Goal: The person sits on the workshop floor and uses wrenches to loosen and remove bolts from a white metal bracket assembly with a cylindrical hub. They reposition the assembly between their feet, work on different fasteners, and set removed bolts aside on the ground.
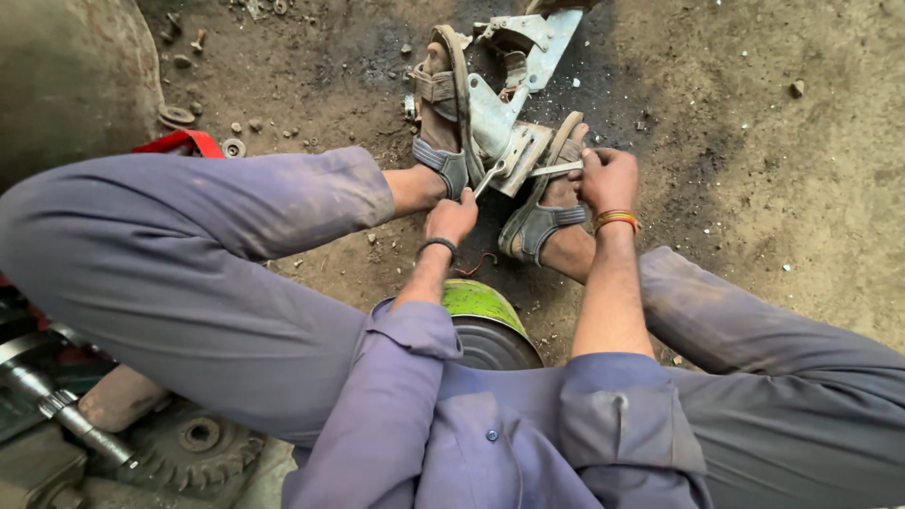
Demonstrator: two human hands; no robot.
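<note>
Metal is what both hands are closed on: the left hand (451, 218) is fisted round the handle of a slim tool (488, 179) whose tip meets the lower edge of a grey metal bracket (504, 123), and the right hand (608, 179) grips a second thin tool (556, 170) lying across that same edge. The bracket lies flat on the dirt floor (754, 141), pinned between two sandalled feet, one sandal (443, 104) along its left side and the other at its lower right corner. As I judge it, the work is mid-way: both tools are engaged at one fitting, and nothing looks freed from the bracket yet. Nearer the person stands a round green-lidded tin (481, 316). Loose washers and bolts (179, 118) lie scattered toward the floor's far left.
</note>
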